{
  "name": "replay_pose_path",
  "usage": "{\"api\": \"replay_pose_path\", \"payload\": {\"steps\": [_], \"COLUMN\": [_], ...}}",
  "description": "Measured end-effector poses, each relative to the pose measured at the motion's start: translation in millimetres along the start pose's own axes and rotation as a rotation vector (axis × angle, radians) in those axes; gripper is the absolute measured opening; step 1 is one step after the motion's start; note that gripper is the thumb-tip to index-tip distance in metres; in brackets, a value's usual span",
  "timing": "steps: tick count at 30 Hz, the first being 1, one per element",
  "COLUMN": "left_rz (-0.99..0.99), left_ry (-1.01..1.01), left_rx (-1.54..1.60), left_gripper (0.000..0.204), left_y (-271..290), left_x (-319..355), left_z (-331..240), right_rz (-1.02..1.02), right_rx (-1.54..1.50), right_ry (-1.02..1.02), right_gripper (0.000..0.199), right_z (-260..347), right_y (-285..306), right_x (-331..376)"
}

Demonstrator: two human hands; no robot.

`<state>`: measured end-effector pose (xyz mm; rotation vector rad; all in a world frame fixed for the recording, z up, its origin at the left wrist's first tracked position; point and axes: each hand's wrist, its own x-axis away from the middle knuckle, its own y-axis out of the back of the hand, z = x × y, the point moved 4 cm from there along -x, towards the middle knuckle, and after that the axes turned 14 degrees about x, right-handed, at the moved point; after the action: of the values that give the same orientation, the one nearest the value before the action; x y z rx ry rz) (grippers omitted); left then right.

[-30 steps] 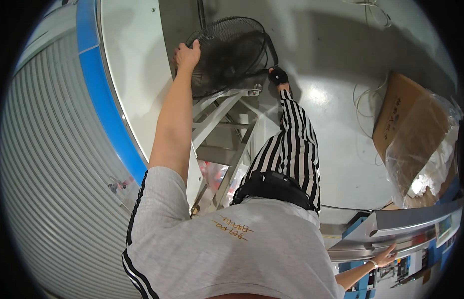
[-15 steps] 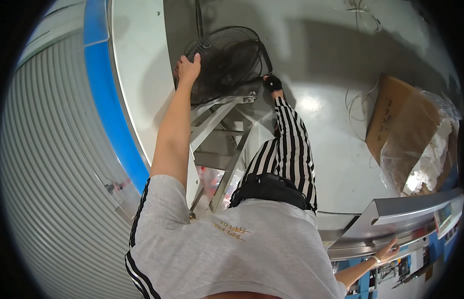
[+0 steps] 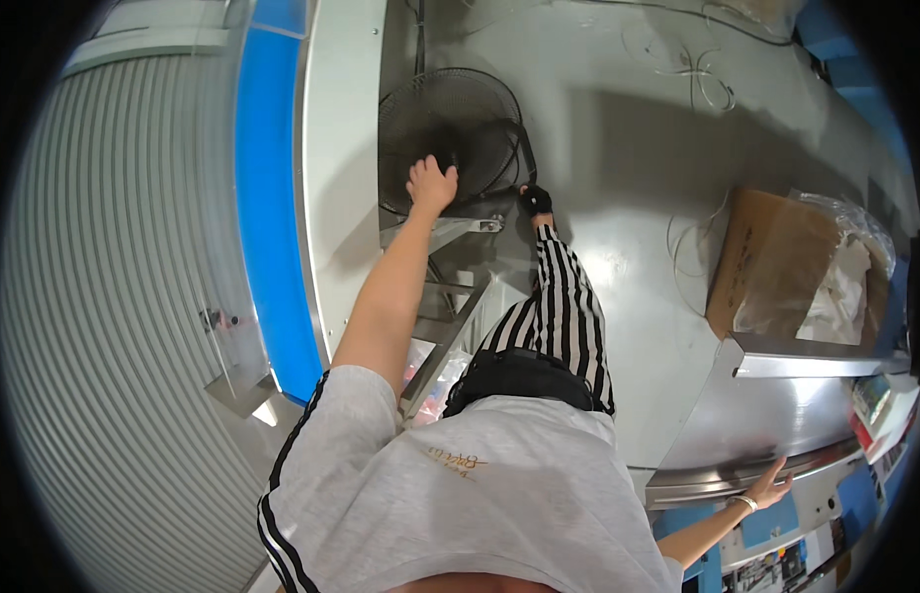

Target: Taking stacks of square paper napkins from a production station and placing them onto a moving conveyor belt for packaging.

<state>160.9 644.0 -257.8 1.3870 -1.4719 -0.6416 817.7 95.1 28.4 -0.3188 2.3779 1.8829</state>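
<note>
My left hand reaches ahead over a black floor fan with a round wire guard. Its fingers are slightly bent and apart with nothing between them; whether they touch the guard I cannot tell. Out to the lower right is my right hand, with a white band at the wrist. Its fingers are spread beside the rounded edge of a shiny metal panel, and nothing shows in it.
A blue strip and ribbed panel run along the left. Metal frame bars stand by my legs. On the right sits an open cardboard box with clear plastic; loose cables lie on the floor.
My left hand has shifted from the fan guard's left rim to over its lower middle. The view has turned. My right hand stays out by the metal edge.
</note>
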Motion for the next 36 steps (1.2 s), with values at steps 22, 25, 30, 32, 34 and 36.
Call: {"api": "replay_pose_path", "payload": {"steps": [22, 25, 30, 32, 34, 36], "left_rz": [0.520, 0.535, 0.547, 0.591, 0.653, 0.623], "left_ry": [-0.076, -0.013, 0.006, 0.025, 0.081, 0.051], "left_rx": [0.257, 0.348, 0.364, 0.451, 0.629, 0.668], "left_gripper": [0.044, 0.041, 0.037, 0.035, 0.028, 0.026], "left_y": [-48, -38, -42, -37, -30, -38], "left_x": [249, 250, 266, 279, 292, 298], "left_z": [3, -10, -39, -69, -102, -122], "right_rz": [-0.130, -0.107, -0.090, -0.087, -0.084, -0.101], "right_rx": [0.034, -0.029, -0.117, -0.113, -0.100, -0.118], "right_ry": [-0.059, -0.033, -0.033, -0.038, -0.038, -0.037], "right_gripper": [0.072, 0.068, 0.066, 0.068, 0.069, 0.070], "right_z": [11, 23, 32, 29, 33, 30], "right_y": [-38, -20, -13, -15, -9, -14], "right_x": [-3, 7, 10, 7, 11, 10]}}
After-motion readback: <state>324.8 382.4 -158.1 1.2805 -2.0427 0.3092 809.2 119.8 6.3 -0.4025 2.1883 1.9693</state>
